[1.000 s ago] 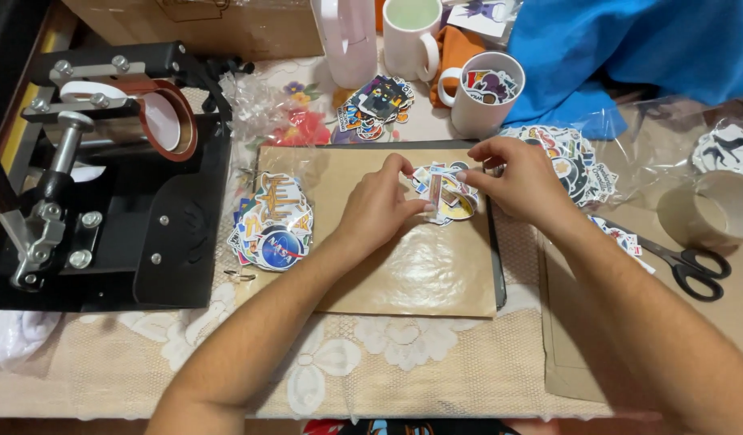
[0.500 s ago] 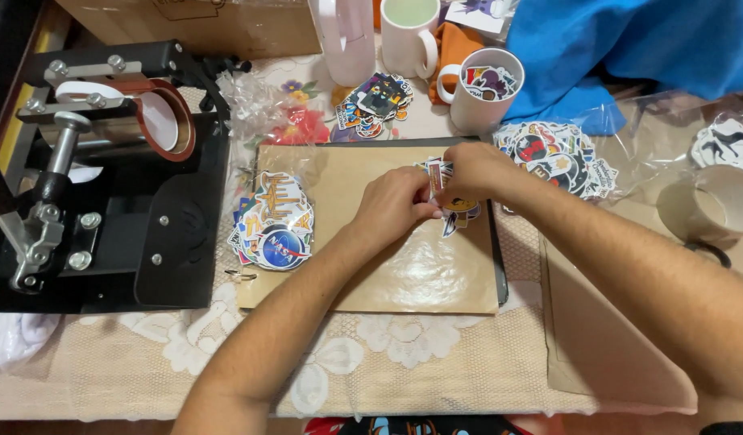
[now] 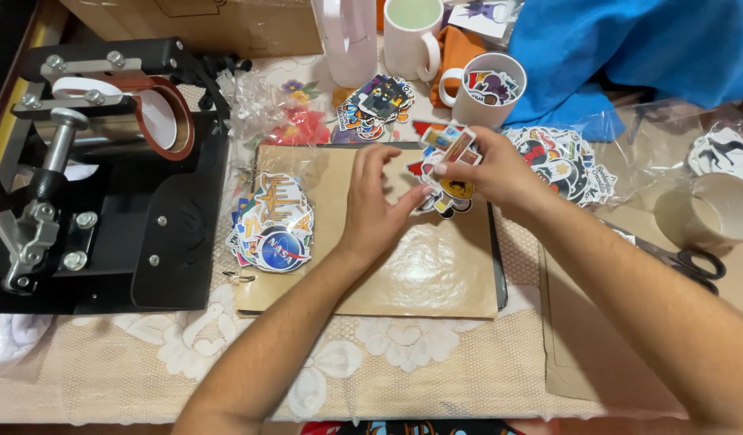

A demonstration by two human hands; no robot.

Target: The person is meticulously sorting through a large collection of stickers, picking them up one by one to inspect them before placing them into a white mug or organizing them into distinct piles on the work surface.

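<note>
My right hand (image 3: 491, 173) pinches a small stack of colourful stickers (image 3: 448, 165) and holds it just above the top right corner of a brown board (image 3: 420, 266). My left hand (image 3: 375, 205) rests on the board beside them, its fingertips touching the lower stickers of the stack. A bagged pile of stickers (image 3: 273, 221) lies on the board's left edge. Another sticker pile (image 3: 561, 165) is spread out behind my right wrist.
A black mug press (image 3: 97, 161) fills the left. White mugs (image 3: 488, 89) (image 3: 412, 36), a pink tumbler (image 3: 347, 36), more stickers (image 3: 375, 105) and blue cloth (image 3: 629, 56) sit at the back. Scissors (image 3: 686, 259) and a tape roll (image 3: 710, 211) lie at the right, on a lace tablecloth (image 3: 146, 370).
Both hands have shifted on the board while sorting the stickers. My right hand has lifted the stack slightly towards the far corner, and my left fingers have opened out against it.
</note>
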